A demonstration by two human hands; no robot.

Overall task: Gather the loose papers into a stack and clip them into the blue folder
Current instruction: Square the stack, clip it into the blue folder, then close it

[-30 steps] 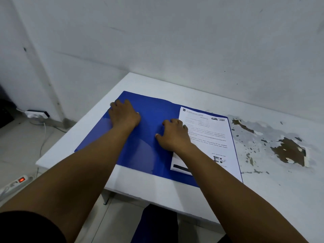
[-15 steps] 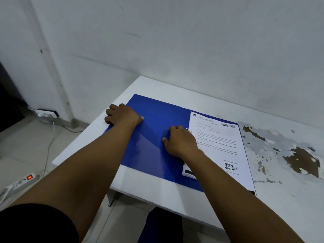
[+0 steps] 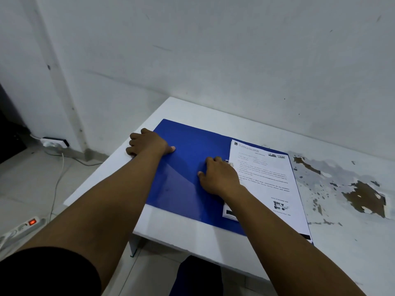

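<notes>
One blue folder lies open and flat on the white table, its two glossy plastic leaves spread side by side and the left leaf catching a pale sheen. On the right leaf sits one stack of papers, thin white sheets squared up with printed text, a letterhead at the top and dark stamps near the bottom; how many sheets are in it cannot be told from the edges. Two bare hands are on the folder. The left hand is at the left leaf's outer edge, fingers curled over that edge and thumb lying on the blue surface, gripping it. The right hand rests near the spine at the papers' left margin, fingers bent down onto the spot where a small metal clip shows; whether they pinch it or only press cannot be told. The tabletop is smooth laminate at the left and badly peeled at the right, brown board showing in ragged patches. On the tiled floor lies one power strip with a glowing red switch, and one white socket with a cable sits by the wall.
</notes>
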